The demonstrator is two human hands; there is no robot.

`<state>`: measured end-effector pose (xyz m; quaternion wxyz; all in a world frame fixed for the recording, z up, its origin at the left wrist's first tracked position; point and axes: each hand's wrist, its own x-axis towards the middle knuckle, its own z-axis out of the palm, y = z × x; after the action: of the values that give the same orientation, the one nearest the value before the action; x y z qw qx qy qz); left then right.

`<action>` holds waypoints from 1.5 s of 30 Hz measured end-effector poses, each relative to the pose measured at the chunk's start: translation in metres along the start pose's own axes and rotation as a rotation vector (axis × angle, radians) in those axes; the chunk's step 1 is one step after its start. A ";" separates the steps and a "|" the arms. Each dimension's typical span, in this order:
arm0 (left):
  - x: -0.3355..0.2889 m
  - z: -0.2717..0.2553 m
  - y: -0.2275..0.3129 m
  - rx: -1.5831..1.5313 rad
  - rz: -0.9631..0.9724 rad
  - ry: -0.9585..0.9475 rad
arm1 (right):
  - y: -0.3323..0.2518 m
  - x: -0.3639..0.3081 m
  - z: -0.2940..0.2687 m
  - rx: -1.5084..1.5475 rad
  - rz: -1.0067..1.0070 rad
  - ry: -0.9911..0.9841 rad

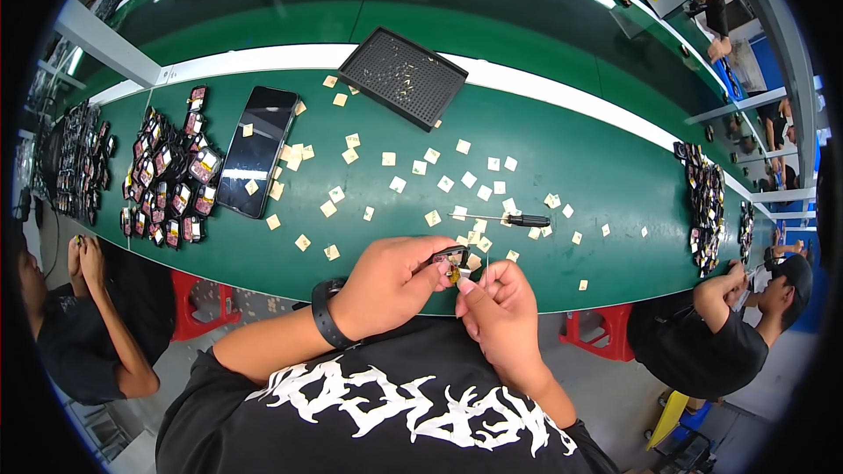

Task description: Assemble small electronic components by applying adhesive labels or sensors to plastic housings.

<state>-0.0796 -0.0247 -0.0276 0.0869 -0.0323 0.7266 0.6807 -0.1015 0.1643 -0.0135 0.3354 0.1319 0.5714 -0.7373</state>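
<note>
Close to my chest, at the near edge of the green table, my left hand (386,285) grips a small black device (454,259) with a yellow part and a pale part showing. The fingers of my right hand (500,312) are pinched together at the device's lower right side. What they pinch is mostly hidden; a thin, light sliver stands up beside the index finger. Just beyond my hands lies a screwdriver (527,220) with a black handle, its shaft toward the left. Small pale square pieces (432,219) are scattered around it.
A black phone (258,151) lies left of the squares, beside a pile of black devices (167,177). A black perforated tray (404,77) sits at the far edge. More devices (705,206) are heaped at right. Co-workers sit on both sides, near red stools (599,332).
</note>
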 end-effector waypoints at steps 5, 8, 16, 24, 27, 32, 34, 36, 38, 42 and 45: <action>-0.001 -0.001 -0.003 -0.278 -0.129 -0.018 | 0.012 0.001 -0.007 -0.361 -0.278 0.050; 0.001 -0.003 -0.001 -0.300 -0.159 -0.042 | 0.014 0.001 -0.012 -0.332 -0.342 0.049; 0.001 -0.002 -0.006 -0.302 -0.200 -0.043 | 0.003 0.006 -0.006 -0.357 -0.286 0.031; 0.001 -0.002 -0.006 -0.323 -0.185 -0.033 | -0.007 0.008 0.001 -0.246 -0.160 0.074; 0.002 -0.001 -0.005 -0.303 -0.202 -0.032 | -0.007 0.007 0.004 -0.228 -0.142 0.109; 0.003 -0.001 -0.007 -0.295 -0.170 -0.016 | -0.006 0.013 -0.001 -0.323 -0.136 0.040; 0.004 -0.002 -0.007 -0.287 -0.169 -0.016 | -0.007 0.013 0.000 -0.318 -0.136 0.030; 0.003 -0.002 -0.006 -0.279 -0.168 -0.013 | -0.011 0.008 0.005 -0.309 -0.197 0.086; 0.003 -0.001 -0.004 -0.295 -0.151 -0.009 | -0.005 0.008 0.004 -0.393 -0.266 0.118; 0.004 -0.003 -0.007 -0.269 -0.130 -0.018 | -0.006 0.009 0.008 -0.725 -0.589 0.183; 0.003 -0.003 -0.008 -0.284 -0.118 -0.025 | 0.001 0.017 0.004 -0.746 -0.691 0.174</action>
<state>-0.0819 -0.0278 -0.0357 0.1304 -0.0783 0.6188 0.7707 -0.1125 0.1546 -0.0224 0.0479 -0.1325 0.8315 -0.5374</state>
